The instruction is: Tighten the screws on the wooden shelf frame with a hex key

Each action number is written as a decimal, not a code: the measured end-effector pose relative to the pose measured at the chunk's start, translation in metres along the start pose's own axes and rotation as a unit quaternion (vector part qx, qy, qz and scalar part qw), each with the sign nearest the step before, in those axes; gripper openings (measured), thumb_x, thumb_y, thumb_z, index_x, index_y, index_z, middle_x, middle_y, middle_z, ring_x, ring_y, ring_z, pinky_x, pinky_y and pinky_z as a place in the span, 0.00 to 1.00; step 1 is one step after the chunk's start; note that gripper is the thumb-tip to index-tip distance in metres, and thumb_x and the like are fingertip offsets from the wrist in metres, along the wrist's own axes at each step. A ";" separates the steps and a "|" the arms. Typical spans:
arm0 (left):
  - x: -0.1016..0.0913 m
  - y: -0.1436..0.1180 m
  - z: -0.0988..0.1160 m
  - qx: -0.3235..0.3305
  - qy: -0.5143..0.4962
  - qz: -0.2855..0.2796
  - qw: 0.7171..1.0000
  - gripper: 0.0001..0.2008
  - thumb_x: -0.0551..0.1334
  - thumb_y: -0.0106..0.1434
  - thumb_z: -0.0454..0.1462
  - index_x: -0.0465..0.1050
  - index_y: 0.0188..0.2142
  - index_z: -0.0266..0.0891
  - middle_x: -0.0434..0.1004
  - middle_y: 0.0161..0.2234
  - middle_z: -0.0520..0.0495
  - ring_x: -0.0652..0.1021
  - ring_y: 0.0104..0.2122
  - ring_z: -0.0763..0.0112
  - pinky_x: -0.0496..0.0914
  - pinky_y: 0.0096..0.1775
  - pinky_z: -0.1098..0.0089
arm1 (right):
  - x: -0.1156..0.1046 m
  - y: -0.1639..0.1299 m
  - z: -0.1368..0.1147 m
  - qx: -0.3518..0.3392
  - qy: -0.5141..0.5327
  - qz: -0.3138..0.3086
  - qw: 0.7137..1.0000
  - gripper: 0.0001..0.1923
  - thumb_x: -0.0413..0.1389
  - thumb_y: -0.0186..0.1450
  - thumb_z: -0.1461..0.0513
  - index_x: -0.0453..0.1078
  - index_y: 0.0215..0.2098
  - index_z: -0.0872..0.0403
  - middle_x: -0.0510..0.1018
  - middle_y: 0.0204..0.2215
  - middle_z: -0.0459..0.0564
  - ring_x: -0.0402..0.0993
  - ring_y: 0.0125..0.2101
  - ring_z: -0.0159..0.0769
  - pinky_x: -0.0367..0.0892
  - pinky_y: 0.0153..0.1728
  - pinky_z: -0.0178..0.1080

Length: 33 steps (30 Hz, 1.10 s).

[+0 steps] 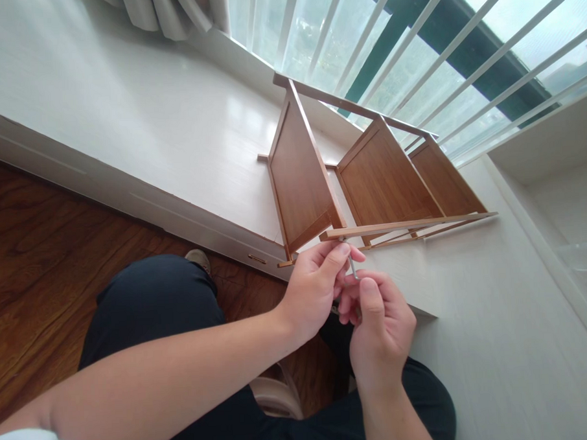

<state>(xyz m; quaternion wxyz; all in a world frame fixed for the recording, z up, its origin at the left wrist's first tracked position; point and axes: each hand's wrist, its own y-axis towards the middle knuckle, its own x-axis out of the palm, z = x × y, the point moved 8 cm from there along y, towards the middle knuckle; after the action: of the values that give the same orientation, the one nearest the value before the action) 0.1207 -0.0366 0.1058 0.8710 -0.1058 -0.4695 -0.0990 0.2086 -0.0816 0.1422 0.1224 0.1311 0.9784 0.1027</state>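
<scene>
A brown wooden shelf rack (pixel 305 167) lies on its side on the white window ledge. Between my hands is a thin metal hex key (pixel 352 267), its upper end close under the rack's near rail (pixel 391 228). My left hand (pixel 313 287) pinches that upper end, with its fingertips against or just below the rail. Lower down, my right hand (pixel 383 326) grips the other end of the key between thumb and fingers. Whether the key sits in a screw is hidden by my left fingers.
The white ledge (pixel 147 116) runs along the window, with a small handle (pixel 257 258) on its front. White bars (pixel 364 48) cross the window behind the rack. A grey curtain (pixel 158 15) hangs at the upper left. My knees are over a dark wooden floor (pixel 37 257).
</scene>
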 end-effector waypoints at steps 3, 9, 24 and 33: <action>0.001 -0.001 -0.002 -0.011 0.004 -0.006 1.000 0.15 0.63 0.68 0.50 0.74 0.36 0.40 0.61 0.17 0.61 0.66 0.10 0.76 0.64 0.11 0.75 | 0.008 0.000 0.011 0.101 0.108 -0.014 0.989 0.17 0.55 0.73 0.51 0.75 0.34 0.54 0.71 0.17 0.42 0.64 0.16 0.26 0.58 0.15 0.28; -0.004 -0.002 0.000 -0.007 0.017 0.014 1.000 0.14 0.64 0.69 0.47 0.76 0.35 0.38 0.68 0.19 0.59 0.69 0.12 0.83 0.60 0.14 0.82 | 0.020 -0.002 0.022 0.231 0.226 -0.059 0.945 0.17 0.57 0.69 0.51 0.72 0.29 0.54 0.68 0.14 0.42 0.59 0.13 0.26 0.56 0.13 0.28; 0.001 -0.007 -0.003 -0.029 0.039 0.000 0.999 0.16 0.64 0.68 0.48 0.76 0.35 0.37 0.65 0.17 0.59 0.68 0.10 0.78 0.62 0.12 0.79 | 0.009 -0.003 0.022 0.168 0.173 -0.035 0.970 0.18 0.56 0.71 0.50 0.73 0.32 0.55 0.70 0.15 0.43 0.62 0.14 0.27 0.58 0.13 0.28; 0.002 -0.004 0.002 -0.012 0.046 0.008 0.999 0.15 0.63 0.68 0.47 0.75 0.34 0.37 0.58 0.17 0.61 0.65 0.11 0.79 0.65 0.12 0.76 | -0.002 -0.001 0.008 0.025 0.073 0.011 0.997 0.13 0.59 0.72 0.53 0.73 0.38 0.54 0.73 0.19 0.42 0.65 0.17 0.27 0.62 0.17 0.29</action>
<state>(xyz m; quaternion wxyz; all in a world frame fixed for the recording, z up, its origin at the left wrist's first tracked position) 0.1190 -0.0404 0.1084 0.8912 -0.1154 -0.4265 -0.1028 0.2121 -0.0814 0.1352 0.0466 0.1373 0.9854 0.0893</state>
